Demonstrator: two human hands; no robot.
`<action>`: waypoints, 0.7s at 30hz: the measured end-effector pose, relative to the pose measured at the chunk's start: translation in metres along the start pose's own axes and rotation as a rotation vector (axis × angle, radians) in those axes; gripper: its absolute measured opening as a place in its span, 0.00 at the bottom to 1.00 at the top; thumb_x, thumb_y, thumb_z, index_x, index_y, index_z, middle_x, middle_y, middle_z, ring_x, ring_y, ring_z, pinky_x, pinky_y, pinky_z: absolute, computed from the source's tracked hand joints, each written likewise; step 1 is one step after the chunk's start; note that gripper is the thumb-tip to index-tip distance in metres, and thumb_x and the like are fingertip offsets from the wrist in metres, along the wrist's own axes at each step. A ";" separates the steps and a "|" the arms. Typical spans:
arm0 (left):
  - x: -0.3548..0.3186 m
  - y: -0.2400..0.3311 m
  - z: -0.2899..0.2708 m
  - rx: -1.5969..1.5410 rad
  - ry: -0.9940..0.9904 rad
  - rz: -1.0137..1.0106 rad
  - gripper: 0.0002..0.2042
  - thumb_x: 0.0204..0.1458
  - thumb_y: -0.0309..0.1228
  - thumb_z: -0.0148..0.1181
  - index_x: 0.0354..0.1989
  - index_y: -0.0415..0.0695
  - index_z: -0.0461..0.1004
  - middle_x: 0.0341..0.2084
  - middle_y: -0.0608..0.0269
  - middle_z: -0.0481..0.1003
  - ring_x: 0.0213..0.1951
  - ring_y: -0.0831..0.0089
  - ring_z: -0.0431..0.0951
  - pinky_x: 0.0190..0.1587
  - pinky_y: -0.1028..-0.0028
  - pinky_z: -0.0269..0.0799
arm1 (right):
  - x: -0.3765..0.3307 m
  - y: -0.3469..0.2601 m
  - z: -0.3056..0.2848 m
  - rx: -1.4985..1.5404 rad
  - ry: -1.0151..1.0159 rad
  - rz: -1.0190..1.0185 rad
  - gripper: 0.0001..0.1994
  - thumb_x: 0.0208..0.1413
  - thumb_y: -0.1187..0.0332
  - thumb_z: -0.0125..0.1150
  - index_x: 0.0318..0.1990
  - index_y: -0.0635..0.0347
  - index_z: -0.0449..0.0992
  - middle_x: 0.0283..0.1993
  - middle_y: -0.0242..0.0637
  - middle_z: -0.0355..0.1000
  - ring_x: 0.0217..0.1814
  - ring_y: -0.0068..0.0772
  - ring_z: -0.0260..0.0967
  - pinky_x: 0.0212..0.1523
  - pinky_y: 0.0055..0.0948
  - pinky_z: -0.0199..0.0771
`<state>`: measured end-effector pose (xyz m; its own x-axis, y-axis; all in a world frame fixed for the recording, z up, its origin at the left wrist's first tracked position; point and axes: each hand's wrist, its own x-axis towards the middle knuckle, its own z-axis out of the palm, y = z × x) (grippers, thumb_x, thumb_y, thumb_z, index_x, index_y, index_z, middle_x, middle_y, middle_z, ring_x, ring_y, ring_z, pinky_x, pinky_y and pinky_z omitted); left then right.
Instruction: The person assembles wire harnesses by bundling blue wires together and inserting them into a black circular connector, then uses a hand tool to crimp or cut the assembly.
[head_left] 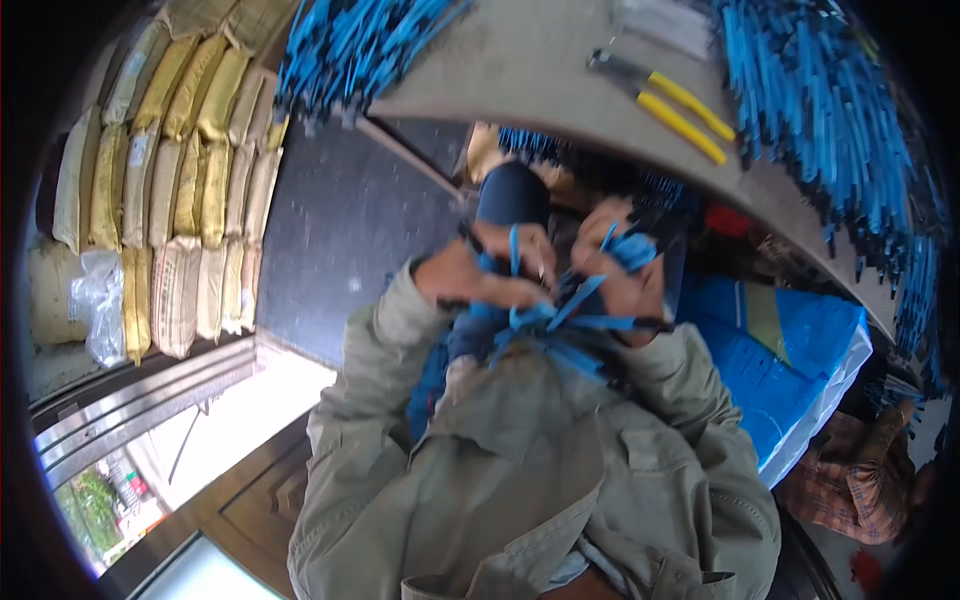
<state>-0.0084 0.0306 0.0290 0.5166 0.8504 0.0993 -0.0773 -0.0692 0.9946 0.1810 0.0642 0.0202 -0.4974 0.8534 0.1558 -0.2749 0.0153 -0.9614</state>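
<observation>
Stacked sacks point(180, 180) far left, dark floor point(340, 230) beside them; table point(520, 70) above carries heaps of blue strips point(820, 110) and yellow-handled pliers point(670, 100), with a blue bag point(780, 370) at right. Left hand point(470, 275) is closed on a bunch of blue strips point(555, 315) held close before the chest. Right hand point(615, 275) grips the same bunch, fingers curled tight.
</observation>
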 end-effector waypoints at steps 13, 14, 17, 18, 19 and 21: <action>-0.004 -0.031 -0.014 -0.798 -0.263 -0.086 0.34 0.46 0.53 0.57 0.50 0.33 0.62 0.43 0.47 0.70 0.45 0.58 0.73 0.46 0.62 0.70 | 0.011 -0.012 -0.030 0.015 -0.374 0.279 0.10 0.38 0.71 0.67 0.26 0.63 0.70 0.26 0.32 0.69 0.30 0.21 0.66 0.31 0.21 0.65; 0.002 -0.029 -0.010 -0.864 -0.271 -0.048 0.35 0.46 0.52 0.57 0.52 0.33 0.60 0.43 0.46 0.70 0.46 0.57 0.72 0.47 0.61 0.70 | 0.008 -0.010 -0.033 0.008 -0.296 0.279 0.10 0.38 0.72 0.66 0.26 0.63 0.70 0.25 0.32 0.69 0.29 0.21 0.66 0.31 0.21 0.66; 0.007 -0.038 -0.008 -0.898 -0.148 -0.024 0.36 0.44 0.51 0.59 0.53 0.33 0.59 0.41 0.45 0.71 0.43 0.56 0.73 0.45 0.61 0.71 | 0.018 0.005 -0.038 0.217 -0.288 0.261 0.08 0.38 0.73 0.64 0.26 0.63 0.70 0.24 0.32 0.68 0.28 0.21 0.67 0.30 0.21 0.67; 0.010 -0.041 -0.005 -0.868 -0.048 -0.025 0.35 0.42 0.49 0.61 0.51 0.33 0.60 0.37 0.43 0.72 0.40 0.55 0.74 0.43 0.61 0.72 | 0.020 0.008 -0.040 0.218 -0.285 0.266 0.08 0.38 0.73 0.64 0.26 0.63 0.70 0.24 0.32 0.68 0.28 0.21 0.67 0.30 0.21 0.67; 0.012 -0.043 -0.002 -0.836 0.050 -0.026 0.34 0.40 0.48 0.63 0.50 0.34 0.62 0.34 0.42 0.73 0.37 0.55 0.76 0.40 0.61 0.73 | 0.022 0.011 -0.042 0.184 -0.261 0.253 0.08 0.39 0.73 0.64 0.27 0.63 0.70 0.24 0.33 0.69 0.27 0.21 0.67 0.30 0.21 0.67; 0.012 -0.047 0.004 -0.728 0.152 -0.054 0.32 0.40 0.45 0.63 0.49 0.34 0.62 0.33 0.44 0.73 0.35 0.56 0.76 0.39 0.63 0.74 | 0.022 0.016 -0.045 0.112 -0.212 0.227 0.08 0.41 0.73 0.63 0.28 0.63 0.70 0.25 0.34 0.70 0.27 0.22 0.68 0.30 0.21 0.68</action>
<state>0.0050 0.0422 -0.0160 0.4156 0.9095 -0.0067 -0.6279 0.2922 0.7214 0.2026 0.1071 -0.0017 -0.7135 0.7006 -0.0042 -0.2207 -0.2304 -0.9477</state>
